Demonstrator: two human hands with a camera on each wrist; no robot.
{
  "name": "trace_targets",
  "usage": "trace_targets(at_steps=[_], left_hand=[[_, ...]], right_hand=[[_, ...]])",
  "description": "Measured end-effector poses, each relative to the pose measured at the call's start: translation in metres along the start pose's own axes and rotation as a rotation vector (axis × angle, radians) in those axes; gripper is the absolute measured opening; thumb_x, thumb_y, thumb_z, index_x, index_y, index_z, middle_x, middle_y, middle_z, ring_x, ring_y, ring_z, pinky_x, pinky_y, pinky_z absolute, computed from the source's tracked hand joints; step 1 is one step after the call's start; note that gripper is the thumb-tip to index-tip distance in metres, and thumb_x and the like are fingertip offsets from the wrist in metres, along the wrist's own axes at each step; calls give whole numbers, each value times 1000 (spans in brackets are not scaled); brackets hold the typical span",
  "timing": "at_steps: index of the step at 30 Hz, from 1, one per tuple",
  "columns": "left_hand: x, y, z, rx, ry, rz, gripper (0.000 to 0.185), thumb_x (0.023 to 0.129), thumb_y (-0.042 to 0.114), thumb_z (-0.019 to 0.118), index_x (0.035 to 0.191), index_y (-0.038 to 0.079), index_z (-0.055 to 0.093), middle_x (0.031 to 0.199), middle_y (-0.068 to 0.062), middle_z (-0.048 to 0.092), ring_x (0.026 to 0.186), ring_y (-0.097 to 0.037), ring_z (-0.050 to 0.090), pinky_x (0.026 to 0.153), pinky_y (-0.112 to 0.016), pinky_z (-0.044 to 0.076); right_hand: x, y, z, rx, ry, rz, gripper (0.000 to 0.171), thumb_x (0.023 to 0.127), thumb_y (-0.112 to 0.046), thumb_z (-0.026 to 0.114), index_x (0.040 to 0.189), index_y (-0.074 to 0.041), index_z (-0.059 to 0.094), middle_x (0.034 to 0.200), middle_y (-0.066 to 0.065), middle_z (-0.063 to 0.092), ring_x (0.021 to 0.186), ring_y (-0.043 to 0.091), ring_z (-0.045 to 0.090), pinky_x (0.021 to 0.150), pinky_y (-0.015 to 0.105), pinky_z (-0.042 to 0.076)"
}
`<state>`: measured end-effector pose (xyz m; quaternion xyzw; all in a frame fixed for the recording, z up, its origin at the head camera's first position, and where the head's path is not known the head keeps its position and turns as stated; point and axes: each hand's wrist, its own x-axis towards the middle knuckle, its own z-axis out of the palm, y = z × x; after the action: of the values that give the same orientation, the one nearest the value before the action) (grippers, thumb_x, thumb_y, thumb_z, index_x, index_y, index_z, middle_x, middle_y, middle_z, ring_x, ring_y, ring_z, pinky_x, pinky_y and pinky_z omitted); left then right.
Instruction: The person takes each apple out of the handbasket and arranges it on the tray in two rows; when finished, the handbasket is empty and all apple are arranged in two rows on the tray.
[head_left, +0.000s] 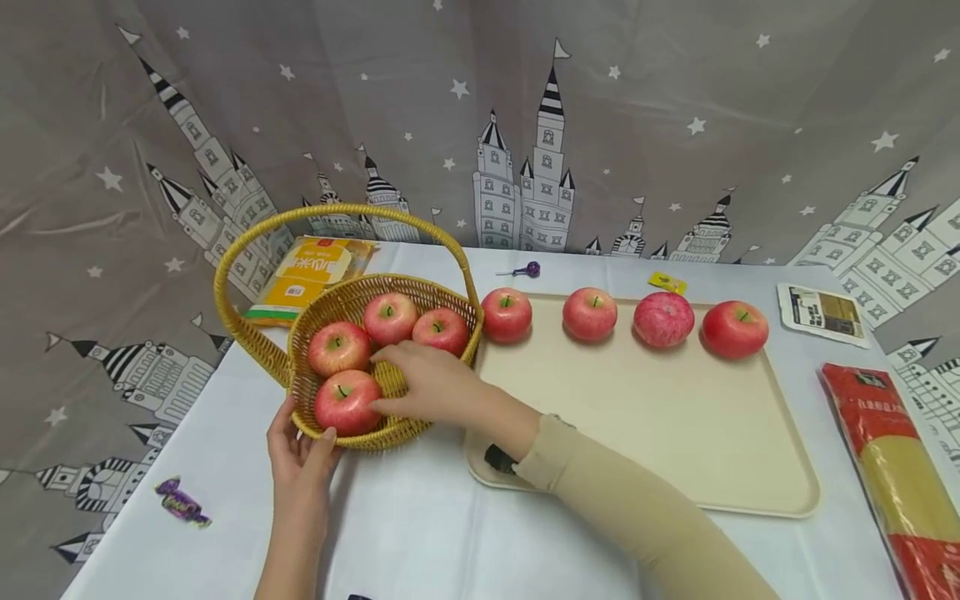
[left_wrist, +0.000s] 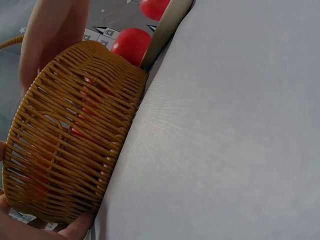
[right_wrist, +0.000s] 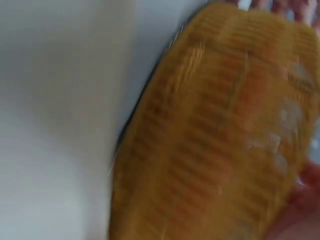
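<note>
Step in hand: by the look of it, apples are going from the wicker basket (head_left: 375, 367) to the beige tray (head_left: 675, 433); the right hand (head_left: 431, 383) is inside the basket, reaching for the next one.
Right grip: fingers curved loosely over the basket's middle, fingertips touching the front apple (head_left: 347, 402); not yet closed round it. The right wrist view is too blurred to add anything.
Left grip: the left hand (head_left: 300, 454) holds the basket's near wall, thumb up on the rim by the front apple, fingers curled round the outside; the left wrist view shows a fingertip under the base of the weave (left_wrist: 70, 150).
Next move, as a judgement: the right fingers need to wrap round one apple and lift it clear under the arched handle (head_left: 337, 217), while the left hand steadies the basket.
Basket contents: four red apples, the front apple nearest the person, three behind it.
Tray: just right of the basket, touching or nearly so; four apples (head_left: 590, 313) in a row along its far edge, near part bare.
Surface: white cloth (head_left: 420, 533) under basket and tray.
</note>
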<state>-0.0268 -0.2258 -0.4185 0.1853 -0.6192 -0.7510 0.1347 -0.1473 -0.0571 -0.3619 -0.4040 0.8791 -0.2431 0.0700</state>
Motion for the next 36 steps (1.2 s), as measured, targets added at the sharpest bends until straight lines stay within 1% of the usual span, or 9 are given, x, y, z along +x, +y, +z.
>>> trace_targets(at_steps=[4,8,13,16,20,24,30,34,36], left_hand=[[0,-2,3,-18,-11,18,66,99,3,48,152,23,14,151,-7,16,136,-22,27,89,-15,48],[1,-4,4,-9,-15,15,66,99,4,49,152,23,14,151,-7,17,135,-22,29,88,-14,47],[3,-5,6,18,-21,-4,67,99,6,50,152,24,14,152,-7,16,136,-24,28,88,-14,48],[3,-6,8,35,-17,-18,67,99,5,49,152,25,13,153,-6,15,137,-25,27,88,-14,48],[3,-8,10,45,-15,-32,69,99,3,48,152,26,12,154,-7,13,139,-27,26,89,-15,48],[3,-9,11,30,-25,-35,69,99,2,48,153,25,11,154,-8,12,139,-27,25,90,-16,47],[2,-4,6,23,-2,-31,69,99,3,50,152,26,12,154,-8,11,141,-25,22,89,-14,47],[1,0,5,7,11,-28,68,99,2,49,151,27,13,153,-7,10,141,-25,21,90,-15,47],[0,1,5,-6,15,-24,67,99,1,48,151,26,14,152,-8,12,141,-25,21,91,-16,47]], right_hand=[[26,-14,22,-20,-94,37,68,80,-57,69,133,-16,51,113,-4,61,99,6,56,80,20,49],[43,-20,33,-15,-115,68,77,76,-56,71,133,-11,48,114,-2,61,97,8,60,79,20,50],[39,-13,29,-29,-57,95,76,73,-57,72,130,-13,49,112,-4,59,90,8,59,74,22,51],[22,-5,11,48,16,111,79,72,-56,74,134,-14,48,114,-5,58,90,7,58,76,23,51],[-22,13,-29,204,146,96,84,72,-50,78,141,-16,44,123,-6,56,100,6,55,84,26,50],[-92,40,-73,244,276,129,82,72,-45,81,142,-22,45,130,-7,52,111,10,52,90,33,50],[-212,109,-116,196,382,469,84,75,-43,82,142,-12,41,130,10,50,107,29,55,81,47,55],[-278,155,-119,166,321,741,93,79,-49,75,145,-2,30,129,24,45,111,41,46,75,50,56],[-302,170,-116,162,284,828,95,80,-51,74,145,1,27,129,27,43,112,44,43,73,50,56]])
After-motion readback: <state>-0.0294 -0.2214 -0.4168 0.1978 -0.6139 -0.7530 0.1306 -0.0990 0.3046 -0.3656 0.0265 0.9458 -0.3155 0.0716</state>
